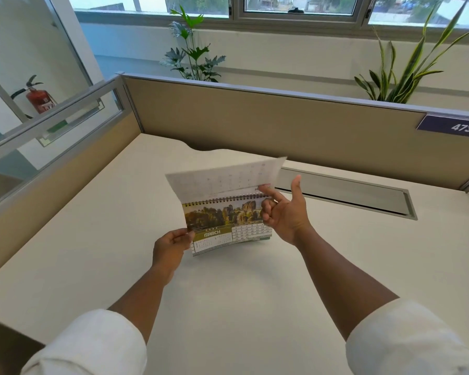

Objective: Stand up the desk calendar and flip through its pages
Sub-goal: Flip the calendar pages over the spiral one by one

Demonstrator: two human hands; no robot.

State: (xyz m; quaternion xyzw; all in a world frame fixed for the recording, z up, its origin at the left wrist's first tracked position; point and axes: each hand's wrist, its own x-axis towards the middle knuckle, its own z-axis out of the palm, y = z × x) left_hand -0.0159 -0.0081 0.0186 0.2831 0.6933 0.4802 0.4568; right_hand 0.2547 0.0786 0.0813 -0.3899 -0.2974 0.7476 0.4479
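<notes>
A spiral-bound desk calendar (pixel 222 223) stands on the white desk (pixel 228 293), showing a March page with a landscape photo. One page (pixel 225 178) is raised above the spiral, swung upward and blurred, its pale back facing me. My left hand (pixel 171 246) pinches the calendar's lower left corner. At the right end of the spiral, my right hand (pixel 282 209) has its index fingertip touching the raised page's lower right edge, with thumb pointing up and the other fingers curled.
Tan cubicle partitions (pixel 255 123) close the desk at the back and left. A grey cable tray lid (pixel 347 193) lies at the back right. A number plate (pixel 455 127) reads 473. Plants (pixel 192 58) stand behind the partition, and a fire extinguisher (pixel 39 97) sits beyond the glass at left.
</notes>
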